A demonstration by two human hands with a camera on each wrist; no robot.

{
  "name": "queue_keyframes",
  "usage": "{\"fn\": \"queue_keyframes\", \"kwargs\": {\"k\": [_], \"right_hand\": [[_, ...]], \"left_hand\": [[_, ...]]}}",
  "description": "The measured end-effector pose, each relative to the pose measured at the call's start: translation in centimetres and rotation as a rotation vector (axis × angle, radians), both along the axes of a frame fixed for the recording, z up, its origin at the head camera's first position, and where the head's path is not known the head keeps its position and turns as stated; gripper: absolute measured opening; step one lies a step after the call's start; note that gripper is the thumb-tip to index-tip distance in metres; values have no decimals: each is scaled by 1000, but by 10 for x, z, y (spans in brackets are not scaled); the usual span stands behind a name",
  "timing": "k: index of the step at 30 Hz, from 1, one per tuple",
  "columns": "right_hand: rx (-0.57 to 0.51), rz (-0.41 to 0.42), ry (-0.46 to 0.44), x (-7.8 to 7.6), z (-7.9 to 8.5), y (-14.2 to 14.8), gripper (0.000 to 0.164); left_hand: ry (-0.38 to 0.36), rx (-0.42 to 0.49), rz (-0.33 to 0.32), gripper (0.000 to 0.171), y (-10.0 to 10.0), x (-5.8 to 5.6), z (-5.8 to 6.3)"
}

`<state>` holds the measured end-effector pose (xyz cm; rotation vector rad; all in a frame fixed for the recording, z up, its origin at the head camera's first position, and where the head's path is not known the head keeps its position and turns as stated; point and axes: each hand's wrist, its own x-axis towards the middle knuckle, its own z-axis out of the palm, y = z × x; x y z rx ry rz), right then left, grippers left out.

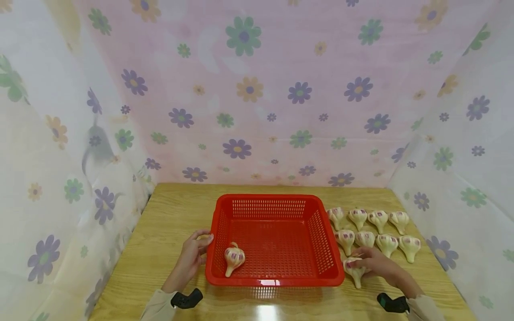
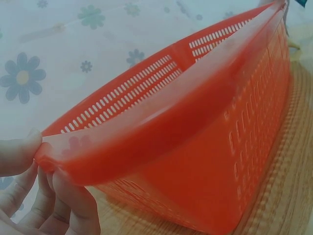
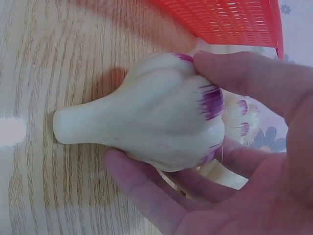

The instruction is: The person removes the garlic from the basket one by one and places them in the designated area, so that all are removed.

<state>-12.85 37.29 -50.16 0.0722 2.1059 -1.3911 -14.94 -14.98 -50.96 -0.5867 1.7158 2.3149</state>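
Observation:
My left hand pinches the left rim of a red plastic basket, thumb on top and fingers curled under, as the left wrist view shows. Inside the basket, near its front left corner, lies one garlic bulb with purple marks. To the right of the basket, my right hand grips another garlic bulb between thumb and fingers. Its pale stem points toward the front of the table, and the bulb is close over the wood.
Several more garlic bulbs lie in two rows on the wooden table, right of the basket. Flower-patterned curtains enclose the back and both sides. Dark wrist devices are strapped at both sleeves.

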Motion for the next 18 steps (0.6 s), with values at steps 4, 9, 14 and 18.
{"fn": "queue_keyframes", "kwargs": {"k": [4,9,14,18], "right_hand": [[42,-34,-2,1,1,-3,54],[75,-64,7,2,1,-8,53],[118,-88,22,1,3,-13,53],[129,-86,37,1,4,-14,54]], "left_hand": [[7,2,-4,28,0,1,-1],[9,4,-14,29,-1,2,-1],[8,7,-17,31,-1,1,-1],[7,-5,-20,33,-1,1,-1]]}}
